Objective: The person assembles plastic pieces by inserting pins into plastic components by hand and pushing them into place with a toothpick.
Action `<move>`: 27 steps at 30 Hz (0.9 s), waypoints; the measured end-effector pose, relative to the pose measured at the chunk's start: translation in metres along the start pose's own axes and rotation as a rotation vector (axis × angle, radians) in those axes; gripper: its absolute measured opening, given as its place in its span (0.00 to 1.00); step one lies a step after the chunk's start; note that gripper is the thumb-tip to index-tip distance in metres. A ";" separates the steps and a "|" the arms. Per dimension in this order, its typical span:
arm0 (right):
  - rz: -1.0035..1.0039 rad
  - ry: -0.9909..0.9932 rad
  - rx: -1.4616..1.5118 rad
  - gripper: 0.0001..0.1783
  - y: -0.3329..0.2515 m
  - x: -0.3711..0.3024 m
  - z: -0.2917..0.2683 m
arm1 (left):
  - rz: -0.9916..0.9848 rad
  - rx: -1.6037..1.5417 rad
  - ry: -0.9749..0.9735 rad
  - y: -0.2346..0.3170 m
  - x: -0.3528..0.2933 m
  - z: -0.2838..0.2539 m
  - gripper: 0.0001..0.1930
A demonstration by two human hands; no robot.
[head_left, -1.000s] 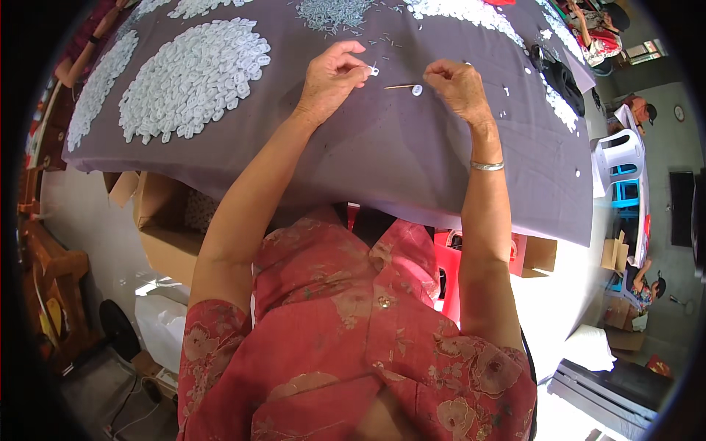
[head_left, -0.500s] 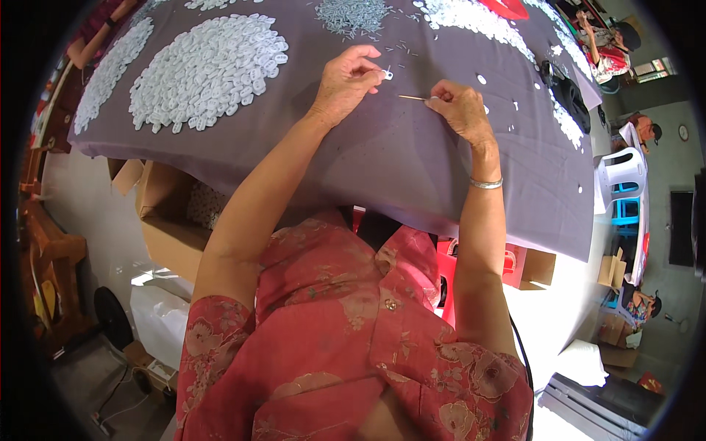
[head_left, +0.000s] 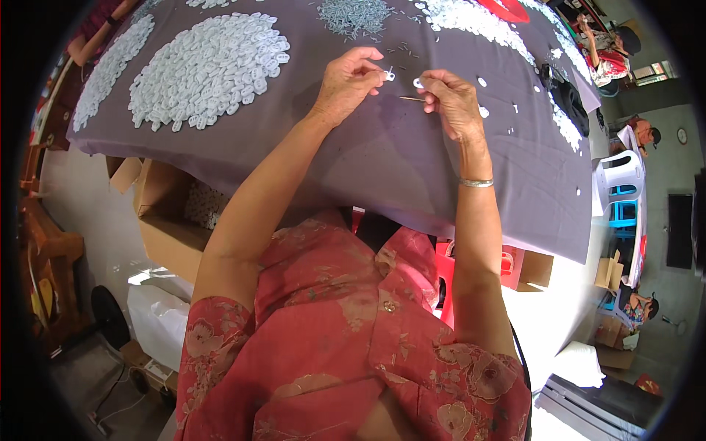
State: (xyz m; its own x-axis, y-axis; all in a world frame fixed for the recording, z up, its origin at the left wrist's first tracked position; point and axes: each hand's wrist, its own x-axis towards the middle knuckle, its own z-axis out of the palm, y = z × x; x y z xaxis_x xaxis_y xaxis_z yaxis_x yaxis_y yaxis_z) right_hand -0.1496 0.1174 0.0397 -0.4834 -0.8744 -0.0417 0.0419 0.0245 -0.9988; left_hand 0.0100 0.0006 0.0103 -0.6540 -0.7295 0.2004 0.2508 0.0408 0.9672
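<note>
Over the near side of the cloth-covered table, my left hand (head_left: 344,84) pinches a small white plastic piece (head_left: 390,76) between thumb and fingertips. A thin pin seems to stick up from that piece. Facing it, my right hand (head_left: 454,103) pinches another small white oval piece (head_left: 418,84) with a hole in it. A thin brownish stick (head_left: 411,98) points left from under the right fingers and looks held by them. The two white pieces are a short gap apart. My fingers hide part of each piece.
A large heap of white oval pieces (head_left: 209,70) lies left on the grey-purple tablecloth (head_left: 368,162). Small grey pins (head_left: 353,16) are piled at the far middle. More white pieces (head_left: 471,22) spread far right, near a red tray (head_left: 507,9). A cardboard box (head_left: 173,239) stands below the table edge.
My right hand has turned and moved slightly left and up, and a white oval piece now shows at its fingertips. The stick sits lower under its fingers. My left hand stays nearly still.
</note>
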 end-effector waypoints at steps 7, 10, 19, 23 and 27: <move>0.051 0.001 0.062 0.08 0.005 0.000 0.002 | -0.002 0.003 -0.013 -0.002 0.001 0.000 0.15; 0.006 0.005 -0.016 0.07 0.009 0.000 0.005 | 0.001 -0.007 -0.008 -0.003 0.001 -0.001 0.15; -0.294 -0.060 -0.565 0.06 0.022 -0.008 0.004 | 0.030 0.009 -0.005 -0.006 0.002 -0.002 0.13; -0.277 -0.121 -0.675 0.07 0.019 -0.010 0.003 | 0.030 0.013 -0.011 -0.005 0.002 -0.003 0.13; -0.290 -0.170 -0.647 0.10 0.016 -0.012 0.001 | 0.018 0.040 -0.002 -0.005 0.001 -0.001 0.13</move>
State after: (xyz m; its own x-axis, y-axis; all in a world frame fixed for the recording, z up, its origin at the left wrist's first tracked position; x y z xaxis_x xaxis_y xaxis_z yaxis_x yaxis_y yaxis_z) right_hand -0.1426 0.1280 0.0241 -0.2517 -0.9512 0.1785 -0.6182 0.0161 -0.7859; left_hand 0.0093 -0.0012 0.0058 -0.6511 -0.7269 0.2184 0.2339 0.0816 0.9688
